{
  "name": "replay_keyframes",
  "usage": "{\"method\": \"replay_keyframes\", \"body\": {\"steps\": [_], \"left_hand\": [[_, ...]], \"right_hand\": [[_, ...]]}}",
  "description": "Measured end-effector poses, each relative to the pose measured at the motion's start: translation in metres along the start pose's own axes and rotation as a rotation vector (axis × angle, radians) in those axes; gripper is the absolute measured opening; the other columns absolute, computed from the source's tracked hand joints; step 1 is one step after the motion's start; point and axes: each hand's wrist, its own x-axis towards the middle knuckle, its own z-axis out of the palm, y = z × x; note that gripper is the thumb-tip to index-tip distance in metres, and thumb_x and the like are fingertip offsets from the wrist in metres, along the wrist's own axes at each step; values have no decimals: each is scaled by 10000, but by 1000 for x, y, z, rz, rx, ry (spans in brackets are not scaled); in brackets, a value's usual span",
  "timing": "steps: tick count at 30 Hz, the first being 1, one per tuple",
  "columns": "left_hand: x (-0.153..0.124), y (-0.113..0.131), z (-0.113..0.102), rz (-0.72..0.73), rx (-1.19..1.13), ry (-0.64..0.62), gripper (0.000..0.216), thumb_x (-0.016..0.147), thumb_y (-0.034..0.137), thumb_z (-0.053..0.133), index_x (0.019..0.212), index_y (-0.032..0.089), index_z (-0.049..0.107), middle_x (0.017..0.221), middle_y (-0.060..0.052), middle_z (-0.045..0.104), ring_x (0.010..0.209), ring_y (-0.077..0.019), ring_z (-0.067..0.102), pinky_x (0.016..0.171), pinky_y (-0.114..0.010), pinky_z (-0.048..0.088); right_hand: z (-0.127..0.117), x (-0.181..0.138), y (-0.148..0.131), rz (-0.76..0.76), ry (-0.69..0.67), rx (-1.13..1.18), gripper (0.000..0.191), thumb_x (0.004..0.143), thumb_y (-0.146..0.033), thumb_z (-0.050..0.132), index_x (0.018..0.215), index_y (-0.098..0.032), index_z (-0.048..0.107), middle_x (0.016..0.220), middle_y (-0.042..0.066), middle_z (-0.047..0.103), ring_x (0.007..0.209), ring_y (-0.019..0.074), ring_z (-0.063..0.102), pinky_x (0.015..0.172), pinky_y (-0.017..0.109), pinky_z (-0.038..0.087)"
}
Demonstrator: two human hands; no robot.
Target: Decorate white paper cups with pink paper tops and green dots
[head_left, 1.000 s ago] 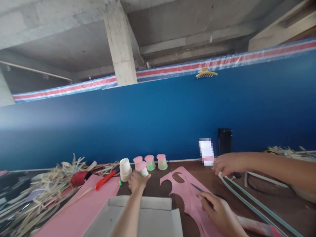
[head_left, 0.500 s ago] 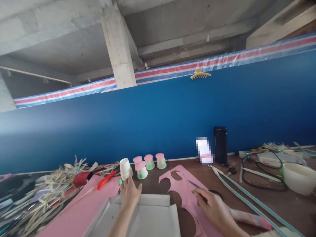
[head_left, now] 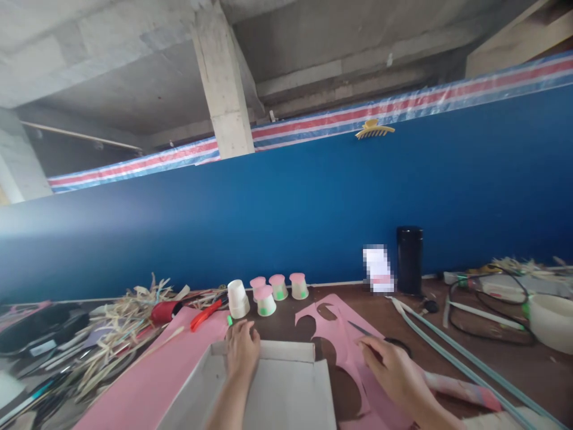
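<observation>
My left hand (head_left: 243, 347) is over the far edge of a shallow white cardboard box (head_left: 286, 388), fingers slightly bent, holding nothing I can see. Just beyond its fingertips stands an upside-down white paper cup (head_left: 238, 300), with a small green piece (head_left: 230, 320) near its base. Several cups topped with pink discs, such as this one (head_left: 265, 304), stand to its right. My right hand (head_left: 389, 365) is closed around the handle area of dark scissors (head_left: 359, 328), blades pointing away to the left. Beneath it lies a pink sheet (head_left: 342, 343) with rounded cut-outs.
On the left lie a larger pink sheet (head_left: 143, 382), a red-handled tool (head_left: 205, 315) and a heap of pale strips (head_left: 129, 313). At the right are a black flask (head_left: 409, 261), light-blue strips (head_left: 461, 349), a black cable (head_left: 487, 341) and a white bowl (head_left: 553, 322).
My left hand has drawn back slightly from the white cup, whose base now shows fully. The view has shifted; my right hand and the scissors keep about the same place on the pink sheet.
</observation>
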Motion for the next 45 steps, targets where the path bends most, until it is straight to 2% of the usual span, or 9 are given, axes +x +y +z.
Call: {"method": "replay_keyframes", "body": {"steps": [3, 9, 14, 18, 26, 40, 43, 45], "left_hand": [[1, -6, 6, 39, -22, -7, 299, 839, 185, 484, 1033, 184, 711, 1147, -92, 668, 1146, -234, 546, 1077, -333, 317], [7, -20, 24, 140, -32, 100, 316, 815, 217, 451, 967, 189, 727, 1087, -103, 693, 1081, -246, 591, 1023, -380, 367], [10, -22, 21, 133, -84, 136, 327, 805, 265, 426, 952, 197, 711, 1064, -95, 710, 1048, -250, 611, 972, -378, 407], [12, -22, 18, 144, -122, 169, 372, 819, 324, 379, 982, 205, 692, 1075, -95, 710, 1060, -263, 606, 980, -401, 405], [12, -23, 21, 138, -141, 142, 365, 781, 317, 401, 936, 208, 713, 1088, -106, 707, 1068, -280, 606, 962, -417, 427], [10, -19, 20, 134, -85, 99, 306, 779, 268, 456, 923, 231, 723, 1091, -80, 712, 1069, -239, 615, 973, -379, 415], [10, -20, 18, 156, -78, 82, 309, 786, 273, 460, 945, 234, 722, 1101, -76, 711, 1063, -240, 615, 973, -383, 411], [10, -22, 18, 164, -82, 67, 318, 791, 280, 463, 961, 225, 726, 1106, -83, 707, 1055, -247, 616, 979, -393, 405]], "right_hand": [[0, -2, -4, -15, -17, -8, 304, 857, -287, 416, 841, -245, 717, 800, 39, 752, 740, 215, 680, 716, 285, 474], [4, -4, -8, -10, 8, 7, 331, 870, -268, 393, 791, -213, 710, 784, 51, 732, 732, 195, 644, 693, 265, 440], [7, -6, -8, -3, 24, 0, 317, 862, -216, 404, 778, -204, 709, 782, 46, 733, 729, 181, 643, 682, 246, 432], [10, -6, -6, -17, 29, 5, 303, 871, -209, 420, 829, -208, 720, 856, 43, 748, 783, 184, 663, 708, 243, 440], [13, -6, -3, -15, 39, 6, 293, 877, -208, 441, 893, -214, 733, 912, 43, 754, 839, 189, 674, 743, 243, 453], [11, -6, -9, -33, 48, -23, 300, 860, -199, 439, 808, -222, 734, 825, 30, 753, 774, 173, 678, 718, 227, 464], [3, -1, -3, -14, 88, -46, 280, 858, -229, 454, 839, -236, 733, 845, 28, 755, 778, 177, 681, 720, 233, 472], [-6, 4, 7, 41, 167, -71, 308, 880, -263, 423, 947, -232, 723, 970, 54, 749, 877, 194, 682, 782, 257, 483]]}}
